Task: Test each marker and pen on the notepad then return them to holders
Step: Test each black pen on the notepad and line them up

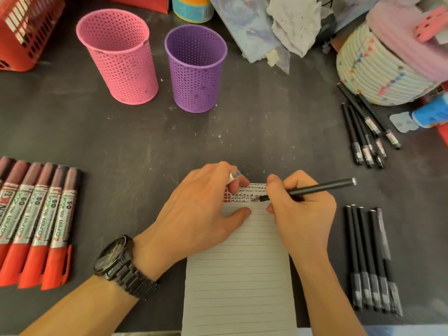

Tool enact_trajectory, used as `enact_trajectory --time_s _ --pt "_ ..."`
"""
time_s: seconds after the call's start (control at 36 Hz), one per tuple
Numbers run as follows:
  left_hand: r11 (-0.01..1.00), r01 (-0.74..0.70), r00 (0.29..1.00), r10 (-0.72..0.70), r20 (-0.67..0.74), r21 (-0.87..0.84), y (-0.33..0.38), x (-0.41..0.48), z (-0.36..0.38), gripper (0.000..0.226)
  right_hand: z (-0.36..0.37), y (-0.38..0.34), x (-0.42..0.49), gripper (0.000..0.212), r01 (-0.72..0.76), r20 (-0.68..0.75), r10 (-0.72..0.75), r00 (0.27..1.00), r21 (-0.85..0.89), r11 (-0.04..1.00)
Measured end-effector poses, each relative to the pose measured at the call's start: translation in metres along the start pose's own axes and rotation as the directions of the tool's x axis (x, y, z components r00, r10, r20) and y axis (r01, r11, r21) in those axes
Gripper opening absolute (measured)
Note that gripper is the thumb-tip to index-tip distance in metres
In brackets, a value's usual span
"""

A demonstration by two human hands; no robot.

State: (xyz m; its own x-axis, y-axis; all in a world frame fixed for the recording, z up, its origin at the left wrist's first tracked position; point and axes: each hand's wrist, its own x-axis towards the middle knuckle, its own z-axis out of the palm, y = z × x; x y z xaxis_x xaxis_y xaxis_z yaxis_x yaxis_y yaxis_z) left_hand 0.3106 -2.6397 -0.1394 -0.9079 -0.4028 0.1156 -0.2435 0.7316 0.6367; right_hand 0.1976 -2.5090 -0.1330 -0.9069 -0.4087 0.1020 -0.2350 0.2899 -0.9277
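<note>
Dark tabletop (pixel 145 141) | right hand (pixel 303 214) pinches black pen (pixel 315 189), tip on notepad (pixel 240 275) | left hand (pixel 201 209) pins it, gripping pen cap (pixel 234 176)

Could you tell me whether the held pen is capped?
Uncapped: the black pen in the right hand shows a bare nib; the left hand holds its cap.

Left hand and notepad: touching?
Touching. Head view: the left hand rests its thumb flat on the notepad page; its fingers, pinching a cap, sit on the top edge.
</note>
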Motion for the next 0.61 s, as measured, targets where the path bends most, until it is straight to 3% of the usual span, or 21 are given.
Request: enact_trajectory --time_s 0.61 --pt "1.0 0.001 1.0 -0.001 -0.024 0.007 -0.001 -0.0008 0.0009 0.038 0.0008 0.0008 -0.0001 0.038 0.037 -0.001 -0.037 0.999 -0.036 0.999"
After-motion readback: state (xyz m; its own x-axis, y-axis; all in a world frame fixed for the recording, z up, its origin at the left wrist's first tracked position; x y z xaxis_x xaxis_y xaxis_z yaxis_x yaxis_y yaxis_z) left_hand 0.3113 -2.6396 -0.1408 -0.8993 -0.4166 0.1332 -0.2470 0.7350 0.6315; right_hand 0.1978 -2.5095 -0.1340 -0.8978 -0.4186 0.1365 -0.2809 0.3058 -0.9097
